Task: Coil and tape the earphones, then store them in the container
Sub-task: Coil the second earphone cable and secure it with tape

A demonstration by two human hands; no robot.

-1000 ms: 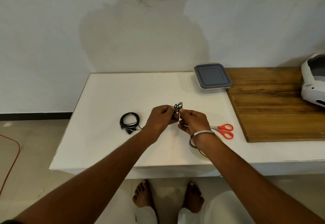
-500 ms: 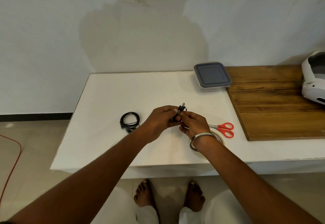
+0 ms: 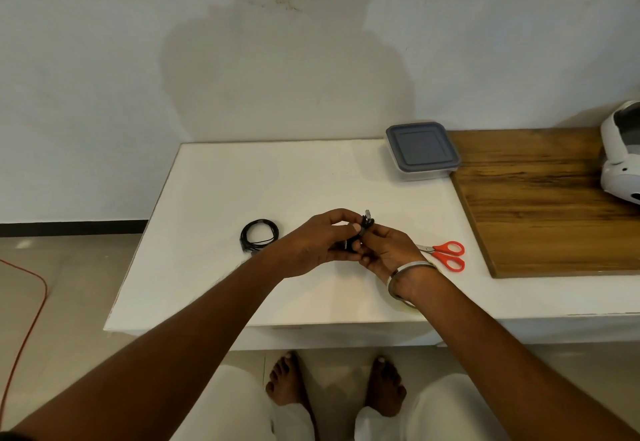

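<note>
Since a second ago my hands tightened: left hand (image 3: pixel 313 243) and right hand (image 3: pixel 388 250) each grip pinching the earphones (image 3: pixel 363 233) above the counter (image 3: pixel 214 198), steadying for taping.

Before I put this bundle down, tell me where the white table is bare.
Bare white tabletop lies left and in front of the coiled black earphones, and behind them up to the grey-lidded clear container. It is crowded on the right: both hands hold a black bundle there, beside the red-handled scissors and the wooden board.
</note>
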